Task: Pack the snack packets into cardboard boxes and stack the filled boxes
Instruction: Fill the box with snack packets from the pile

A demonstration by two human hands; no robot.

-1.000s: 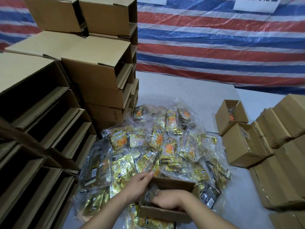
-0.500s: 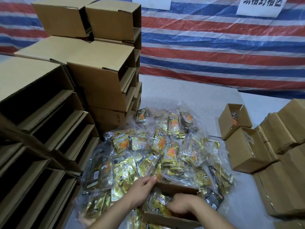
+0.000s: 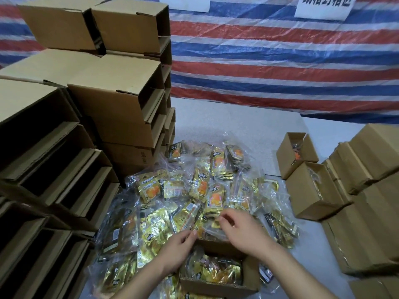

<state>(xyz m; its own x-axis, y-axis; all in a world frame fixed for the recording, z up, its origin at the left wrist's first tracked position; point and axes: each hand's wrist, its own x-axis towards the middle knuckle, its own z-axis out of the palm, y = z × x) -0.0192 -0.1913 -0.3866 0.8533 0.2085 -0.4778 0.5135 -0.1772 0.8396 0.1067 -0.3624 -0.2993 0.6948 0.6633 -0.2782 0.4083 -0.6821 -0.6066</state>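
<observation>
A pile of gold snack packets [image 3: 200,188], bundled in clear plastic bags, covers the middle of the table. At the near edge stands an open cardboard box [image 3: 216,284] with packets [image 3: 212,267] lying inside. My left hand [image 3: 178,244] is at the box's far left corner and pinches the edge of a clear bag of packets [image 3: 187,216] between thumb and fingers. My right hand [image 3: 243,230] hovers over the box's far wall, its fingers loosely curled above the pile and holding nothing that I can make out.
Empty open boxes are stacked high on the left [image 3: 121,108] and front left [image 3: 43,160]. Two open boxes with packets [image 3: 313,190] [image 3: 296,152] and stacked closed boxes [image 3: 371,212] stand on the right. A striped tarp [image 3: 280,61] hangs behind the grey table [image 3: 237,121].
My right hand has come up out of the box and forward over the pile. My left hand has shifted from the box corner onto a bag's edge.
</observation>
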